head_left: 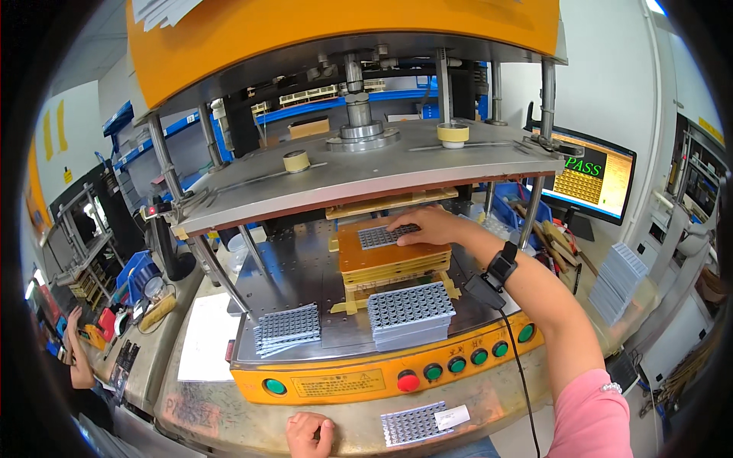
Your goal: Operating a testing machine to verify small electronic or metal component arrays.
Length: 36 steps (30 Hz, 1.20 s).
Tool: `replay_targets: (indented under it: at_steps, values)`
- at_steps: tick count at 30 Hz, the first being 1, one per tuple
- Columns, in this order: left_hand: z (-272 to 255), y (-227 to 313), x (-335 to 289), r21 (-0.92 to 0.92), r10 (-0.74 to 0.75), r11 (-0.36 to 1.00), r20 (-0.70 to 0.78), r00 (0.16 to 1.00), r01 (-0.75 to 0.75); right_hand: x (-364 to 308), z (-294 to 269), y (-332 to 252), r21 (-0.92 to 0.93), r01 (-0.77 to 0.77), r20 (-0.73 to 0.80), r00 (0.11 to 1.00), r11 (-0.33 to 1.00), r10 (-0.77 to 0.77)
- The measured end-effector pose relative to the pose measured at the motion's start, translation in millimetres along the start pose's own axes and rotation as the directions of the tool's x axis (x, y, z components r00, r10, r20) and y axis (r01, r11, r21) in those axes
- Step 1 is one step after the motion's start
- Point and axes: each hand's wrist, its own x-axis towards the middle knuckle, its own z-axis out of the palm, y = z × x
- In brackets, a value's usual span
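My right hand [431, 224] reaches under the raised press plate and grips the right end of a grey panel with rows of round cells [372, 238]. That panel lies on the orange top of a layered fixture [355, 263]. In front of the fixture is a neat stack of similar grey panels [411, 307]. A looser, lower pile of panels [287, 328] sits to its left. My left hand [309, 433] rests at the bench's front edge, fingers curled in, nothing visible in them. Right of it lies another panel [405, 429] bearing a white label [452, 417].
The press's metal plate [366, 168] hangs above, carried on posts. A red button [408, 381] and several green ones line the orange front. A black cable [513, 351] runs beside my right arm. Right stand a monitor [595, 172] and a panel stack [617, 282]. Another person's arm [75, 355] shows far left.
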Motion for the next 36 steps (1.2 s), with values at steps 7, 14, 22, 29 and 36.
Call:
replay_targets:
  at_steps: [7, 14, 22, 29, 36]
  values:
    - [-4, 3, 5, 0.006, 0.04, 0.999, 0.002, 0.999, -0.04, 1, -6, -3, 0.009, 0.073, -0.013, 0.997, 0.997, -0.073]
    - [-5, 2, 6, -0.001, 0.039, 0.999, 0.007, 0.999, -0.039, -1, -7, -5, 0.02, 0.022, -0.027, 0.999, 1.0, -0.022]
    - [-6, 4, 6, -0.004, 0.043, 0.999, 0.005, 0.999, -0.043, -5, -12, -19, -0.163, 0.066, -0.038, 0.997, 0.984, -0.074]
    - [-5, 4, 5, 0.008, 0.044, 0.999, 0.005, 0.999, -0.044, -2, -14, -20, -0.084, 0.044, 0.01, 0.999, 0.995, -0.043]
    - [-5, 4, 5, 0.003, 0.055, 0.999, -0.009, 0.998, -0.055, 1, -15, -20, -0.078, 0.07, 0.044, 0.997, 0.995, -0.067]
